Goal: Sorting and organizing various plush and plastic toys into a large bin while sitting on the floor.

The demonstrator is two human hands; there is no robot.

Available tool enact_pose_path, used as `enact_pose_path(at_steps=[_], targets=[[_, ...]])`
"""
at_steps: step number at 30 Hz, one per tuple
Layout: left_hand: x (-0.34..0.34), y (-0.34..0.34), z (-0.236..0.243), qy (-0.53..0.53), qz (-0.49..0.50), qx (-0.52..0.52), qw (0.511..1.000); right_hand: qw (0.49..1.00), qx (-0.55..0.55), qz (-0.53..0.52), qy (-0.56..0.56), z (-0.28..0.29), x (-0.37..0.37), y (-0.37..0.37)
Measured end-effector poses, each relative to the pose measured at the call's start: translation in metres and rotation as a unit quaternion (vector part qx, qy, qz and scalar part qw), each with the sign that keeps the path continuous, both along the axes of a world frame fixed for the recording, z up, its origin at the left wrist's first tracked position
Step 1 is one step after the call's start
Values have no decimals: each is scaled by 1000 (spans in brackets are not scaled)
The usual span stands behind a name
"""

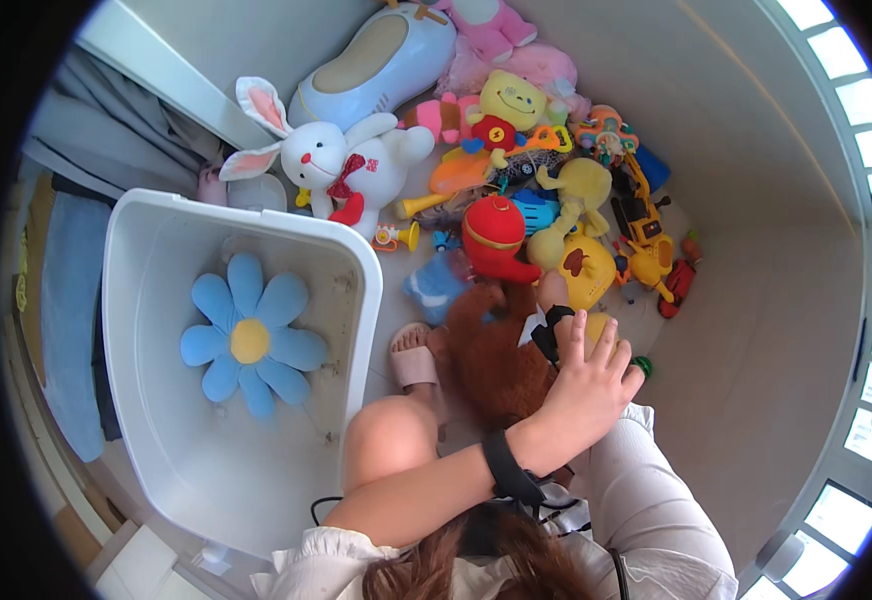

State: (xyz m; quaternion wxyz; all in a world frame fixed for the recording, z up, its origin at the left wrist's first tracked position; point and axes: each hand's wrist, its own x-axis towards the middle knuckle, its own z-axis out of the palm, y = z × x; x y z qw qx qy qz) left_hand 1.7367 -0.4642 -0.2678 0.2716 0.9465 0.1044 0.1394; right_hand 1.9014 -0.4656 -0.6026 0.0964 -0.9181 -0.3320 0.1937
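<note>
My left hand (584, 390) reaches across from the lower left, black band at the wrist. Its fingers are spread and nothing shows in them. Partly behind it, my right hand (553, 290) is beside a brown plush toy (501, 375) and a yellow plush (586, 272); its fingers are too hidden to read. A white label-like piece and a black band show near that wrist. The brown plush is blurred and lies between my legs, beside my foot in a pink slipper (416, 364). A red plush (494, 238) and a blue-and-white soft toy (436, 287) lie just past it.
A white bin (371, 300) on the left holds a blue flower cushion (249, 340). Beyond it sit a white plush rabbit (356, 165) and a pale ride-on toy (381, 55). Several toys, including a yellow toy digger (641, 220), pile against the wall (756, 200).
</note>
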Motion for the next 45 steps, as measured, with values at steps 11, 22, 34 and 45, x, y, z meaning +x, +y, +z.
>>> enact_pose_path(at_steps=[11, 22, 34, 45], targets=[[-13, -4, 6, 45, 25, 9, 999, 988, 1, -90, 128, -13, 27, -3], [-12, 15, 0, 61, 74, 32, 995, 983, -40, -63, 166, -56, 33, 13], [-17, 7, -3, 33, 51, 34, 998, 988, 45, -100, 112, -16, 32, 0], [-16, 23, 4, 53, 83, -43, 994, 973, 82, -10, 216, -18, 41, 33]])
